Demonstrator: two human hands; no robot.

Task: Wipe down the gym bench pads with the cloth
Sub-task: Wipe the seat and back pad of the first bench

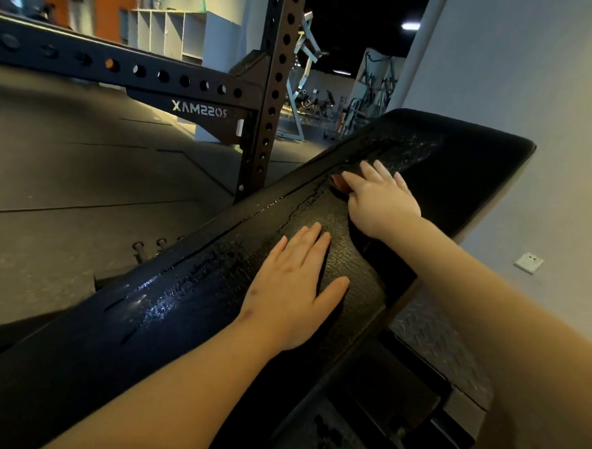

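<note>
A long black bench pad [187, 301] runs from the lower left to the upper right, with wet shiny streaks along it. My left hand [294, 289] lies flat on the pad near its middle, fingers straight. Farther up the pad, my right hand [380, 198] presses a reddish-brown cloth [339, 185] against the surface with straight fingers. Only a small edge of the cloth shows from under that hand.
A dark squat rack upright [270, 96] and its perforated crossbeam [124, 67] stand just left of the bench. Rubber floor mats [67, 178] spread to the left. A pale wall [552, 83] with a socket [528, 263] rises on the right. The bench frame [415, 402] sits below.
</note>
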